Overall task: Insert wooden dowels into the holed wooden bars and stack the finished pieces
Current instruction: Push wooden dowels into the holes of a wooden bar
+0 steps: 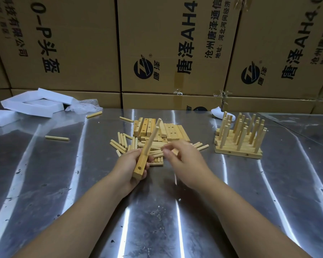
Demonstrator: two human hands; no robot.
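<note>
The left hand (pixel 128 164) grips a pale rectangular wooden bar with holes (pixel 141 164) above the shiny metal table (pixel 63 183). The bar's long axis runs away from the person. A round wooden dowel (pixel 152 138) rises from its far end, leaning slightly right. The right hand (pixel 183 161) is blurred over the loose dowels (pixel 123 144); I cannot tell its grasp.

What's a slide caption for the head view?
Left hand holds a bar with one dowel in; right hand hovers over loose dowels; finished stack at right.
</note>
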